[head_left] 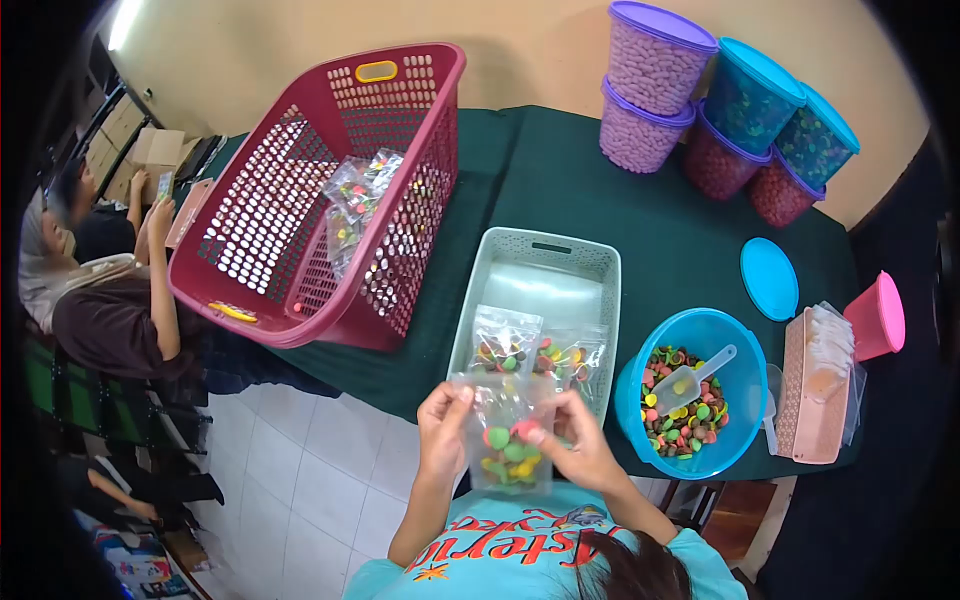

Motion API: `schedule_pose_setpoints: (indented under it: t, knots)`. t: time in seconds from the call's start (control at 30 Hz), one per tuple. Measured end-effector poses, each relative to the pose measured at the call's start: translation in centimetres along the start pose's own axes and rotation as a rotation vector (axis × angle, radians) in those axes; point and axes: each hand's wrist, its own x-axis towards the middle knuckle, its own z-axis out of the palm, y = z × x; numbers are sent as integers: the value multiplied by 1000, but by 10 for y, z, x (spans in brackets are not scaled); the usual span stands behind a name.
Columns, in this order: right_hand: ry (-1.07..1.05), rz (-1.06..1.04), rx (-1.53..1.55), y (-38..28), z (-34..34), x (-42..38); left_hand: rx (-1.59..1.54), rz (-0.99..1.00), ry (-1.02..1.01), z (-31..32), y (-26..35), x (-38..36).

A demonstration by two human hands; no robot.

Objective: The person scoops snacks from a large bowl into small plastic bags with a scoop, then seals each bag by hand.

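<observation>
My left hand [442, 432] pinches the left edge of a clear zip bag [512, 450] of round, button-like candies in green, yellow and pink. On the bag's other side, my right hand [582, 445] has thumb and fingers closed on the upper edge. The bag hangs upright in front of my shirt, at the near end of a pale grey-green plastic basket [548, 262]. Inside that basket lie a few filled bags [505, 340]. To the right, a blue tub [628, 390] contains loose multicoloured candies [690, 425] with a clear scoop [697, 380] resting on them.
A large maroon basket [440, 150] with filled bags stands left. Lidded tubs [655, 60] are stacked at the back right. Beyond the blue tub are a blue lid [769, 279], a pink basket [790, 400] of empty bags and a pink cup [876, 315]. Other people [115, 310] sit at far left.
</observation>
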Motion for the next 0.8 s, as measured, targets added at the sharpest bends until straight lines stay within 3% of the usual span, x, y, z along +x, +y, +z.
schedule_pose_setpoints:
  t: [0.1,0.13,0.23,0.3,0.33,0.37,0.5,0.6,0.8]
  knots:
    - [-24,-5,-179,8,-2,-1,55,-57,60,8,-11,15]
    - [-10,-3,-181,14,-4,-2,199,-48,-13,12,-12,18]
    - [197,100,-342,32,-14,1,251,-65,-24,13,-20,29]
    - [450,-96,-598,38,-18,4,308,-81,-99,8,-21,37]
    - [470,-123,-596,33,-19,7,316,-109,-128,8,-22,41]
    - [496,-20,-559,30,-19,8,327,-141,-163,8,-21,45]
    - [719,-88,-587,47,-23,18,362,-327,-391,4,-25,61]
    - [641,122,-792,44,-17,22,367,-470,-532,5,-28,65]
    - [644,103,-865,71,-1,24,419,-651,-686,9,-29,69]
